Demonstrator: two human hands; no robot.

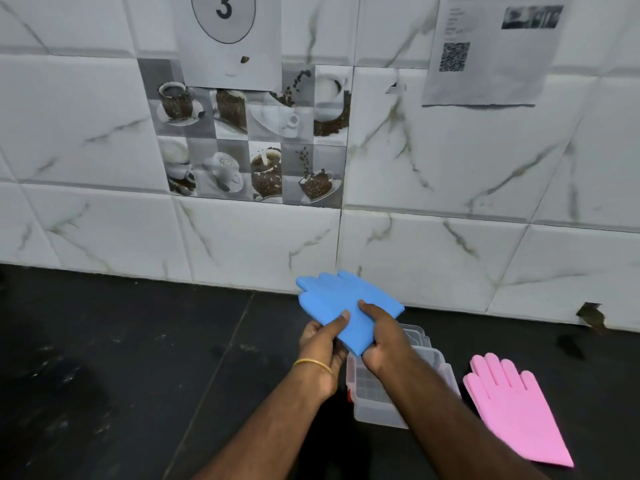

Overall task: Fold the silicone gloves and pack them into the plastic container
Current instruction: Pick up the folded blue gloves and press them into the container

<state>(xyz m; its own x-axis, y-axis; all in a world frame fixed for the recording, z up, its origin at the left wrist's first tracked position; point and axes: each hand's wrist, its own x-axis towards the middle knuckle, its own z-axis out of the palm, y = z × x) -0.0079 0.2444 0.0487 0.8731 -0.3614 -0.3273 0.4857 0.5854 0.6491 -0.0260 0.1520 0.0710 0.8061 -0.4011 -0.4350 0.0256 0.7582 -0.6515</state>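
Both of my hands hold a blue silicone glove (341, 299) in the air above the counter, its fingers pointing up and left toward the wall. My left hand (322, 344) pinches its lower left edge with the thumb on top. My right hand (379, 336) grips its cuff end, thumb pressed on the glove. A clear plastic container (375, 398) stands open on the counter just below my right hand, partly hidden by my forearm. A pink silicone glove (512, 407) lies flat to the right of the container.
The dark counter (121, 358) runs along a white marble-tiled wall (433, 244) close behind the gloves. Paper sheets are stuck on the wall above. A chipped spot (590, 313) shows at the wall's base on the right.
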